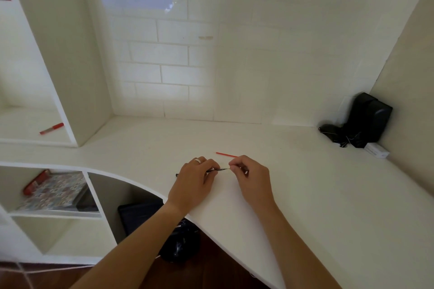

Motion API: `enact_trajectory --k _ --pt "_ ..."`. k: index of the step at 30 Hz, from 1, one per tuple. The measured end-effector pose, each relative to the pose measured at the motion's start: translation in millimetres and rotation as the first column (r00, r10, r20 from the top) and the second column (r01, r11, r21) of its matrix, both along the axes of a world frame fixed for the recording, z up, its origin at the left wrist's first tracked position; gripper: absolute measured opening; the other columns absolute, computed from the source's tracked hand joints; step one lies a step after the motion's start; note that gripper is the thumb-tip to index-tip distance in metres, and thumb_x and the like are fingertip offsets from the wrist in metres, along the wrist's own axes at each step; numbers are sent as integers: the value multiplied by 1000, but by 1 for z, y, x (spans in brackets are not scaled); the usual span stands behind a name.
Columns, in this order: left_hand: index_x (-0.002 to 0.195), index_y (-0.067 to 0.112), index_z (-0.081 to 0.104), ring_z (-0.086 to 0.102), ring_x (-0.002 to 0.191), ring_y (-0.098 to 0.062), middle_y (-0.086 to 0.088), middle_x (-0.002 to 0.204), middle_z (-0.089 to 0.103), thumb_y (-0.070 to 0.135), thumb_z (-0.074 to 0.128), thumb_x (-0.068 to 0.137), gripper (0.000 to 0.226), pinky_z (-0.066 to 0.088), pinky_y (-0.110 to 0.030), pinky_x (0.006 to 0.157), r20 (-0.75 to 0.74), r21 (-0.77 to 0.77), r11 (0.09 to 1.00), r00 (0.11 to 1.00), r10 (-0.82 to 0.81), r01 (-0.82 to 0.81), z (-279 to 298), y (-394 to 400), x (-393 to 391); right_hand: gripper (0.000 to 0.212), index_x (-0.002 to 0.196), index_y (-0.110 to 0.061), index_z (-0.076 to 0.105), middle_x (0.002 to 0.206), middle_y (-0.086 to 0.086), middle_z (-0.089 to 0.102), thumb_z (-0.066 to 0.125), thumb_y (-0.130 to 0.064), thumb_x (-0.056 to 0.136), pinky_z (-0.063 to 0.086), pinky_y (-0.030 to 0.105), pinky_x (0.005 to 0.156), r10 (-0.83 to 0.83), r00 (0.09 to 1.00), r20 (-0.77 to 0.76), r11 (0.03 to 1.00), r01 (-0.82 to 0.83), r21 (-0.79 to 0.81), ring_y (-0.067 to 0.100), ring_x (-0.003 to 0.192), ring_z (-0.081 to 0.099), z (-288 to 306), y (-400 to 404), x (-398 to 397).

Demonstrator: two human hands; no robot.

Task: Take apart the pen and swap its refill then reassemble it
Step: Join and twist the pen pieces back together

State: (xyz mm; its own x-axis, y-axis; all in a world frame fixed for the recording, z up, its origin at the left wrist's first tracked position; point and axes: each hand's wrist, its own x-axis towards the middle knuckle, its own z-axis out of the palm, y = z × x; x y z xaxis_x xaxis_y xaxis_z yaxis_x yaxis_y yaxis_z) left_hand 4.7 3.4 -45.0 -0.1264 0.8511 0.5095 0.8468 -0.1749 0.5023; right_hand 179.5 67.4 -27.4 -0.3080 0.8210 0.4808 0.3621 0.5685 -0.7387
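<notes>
My left hand (193,179) is closed around a thin black pen (215,170) held low over the white desk (305,183); its rear end pokes out to the left of my hand. My right hand (249,175) pinches the pen's tip end between thumb and forefinger. The part between my hands is thin and dark; whether it is the tip or a refill I cannot tell. A red refill (226,154) lies on the desk just beyond my hands, apart from them.
A black speaker (368,119) with cables and a small white box (377,150) stand in the back right corner. A red marker (51,128) lies on the left shelf. Cubbies under the desk hold a patterned book (56,191). The desk's curved front edge runs under my wrists.
</notes>
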Motion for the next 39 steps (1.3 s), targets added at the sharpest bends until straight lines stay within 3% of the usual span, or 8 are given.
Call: enact_trajectory --k 11,16,22,34,39 --pt "105 33 65 55 89 -9 13 92 62 23 50 100 18 46 -35 82 6 -5 1000 1000 -4 4 -3 2 -2 14 90 -21 74 86 -13 74 69 -7 90 51 18 70 40 997 -69 994 -47 -100 7 80 67 1 -2 0" --pt "104 33 64 56 90 -10 13 93 62 23 49 101 18 46 -36 84 8 -11 1000 1000 1 -1 -3 1 -2 16 88 -22 72 80 -9 73 67 -8 91 49 23 65 15 994 -112 990 -30 -139 13 71 64 1 0 0" --pt "105 35 65 53 89 -4 15 91 61 24 53 100 17 42 -29 81 22 -11 1000 1000 -20 20 -2 0 -1 13 87 -22 74 80 -12 72 71 -10 89 43 11 65 79 995 -54 989 -86 -123 3 73 61 0 -5 -2" --pt "106 33 67 57 86 -6 14 92 63 24 57 97 16 51 -37 78 5 15 996 996 -85 85 1 -1 -2 10 88 -22 74 82 -9 74 73 -12 87 45 10 66 111 993 -48 977 -118 -176 3 72 63 0 -4 -2" --pt "105 32 68 58 87 -6 13 93 64 21 59 98 16 51 -34 79 13 21 996 996 -88 88 2 -2 -2 17 81 -20 72 73 -5 73 65 -22 95 43 10 59 107 994 5 972 -104 -212 0 60 58 0 -4 -2"
